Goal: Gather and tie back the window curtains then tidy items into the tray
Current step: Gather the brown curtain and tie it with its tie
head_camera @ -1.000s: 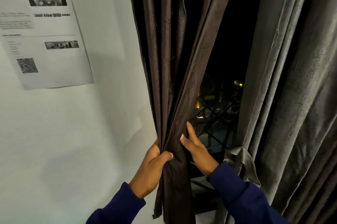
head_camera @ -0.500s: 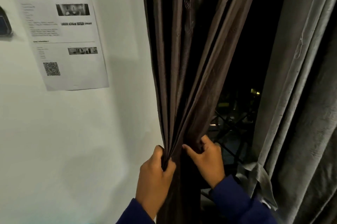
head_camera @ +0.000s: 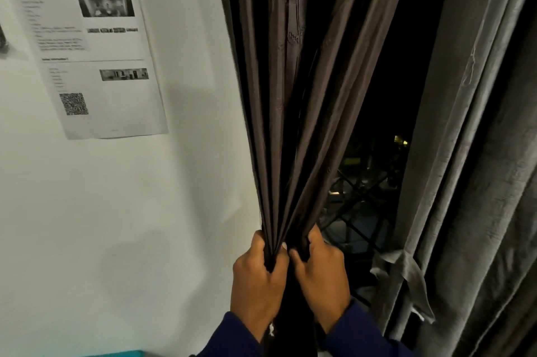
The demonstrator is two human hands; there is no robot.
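Right, head view: both hands are working the same dark curtain at the window's left side.
Left hand [head_camera: 257, 278]: is clenching a fist around the gathered folds, thumb and fingers wrapped tight on the fabric.
Right hand [head_camera: 319, 272]: is gripping the same bunch just beside the left, fingers curled over the pleats, the two hands nearly touching.
Brown curtain [head_camera: 293, 100]: is fanning wide at the top and narrowing to a tight bundle at the fists, then hanging on down between the wrists.
Sleeves [head_camera: 360, 333]: dark blue, covering both forearms at the bottom edge.
Grey curtain [head_camera: 476, 182]: is hanging along the right side, well apart from the hands.
Tie-back strip [head_camera: 406, 278]: a grey fabric band is wrapping around the inner edge of the grey curtain, one tail dangling.
Window [head_camera: 377, 176]: is showing black night between the curtains, with a diagonal metal grille and small lights beyond.
Wall [head_camera: 116, 211]: white, left of the brown curtain.
Printed sheet [head_camera: 93, 51]: is sitting on the wall with photos and a QR code; text too blurred to read.
Tray: out of view.
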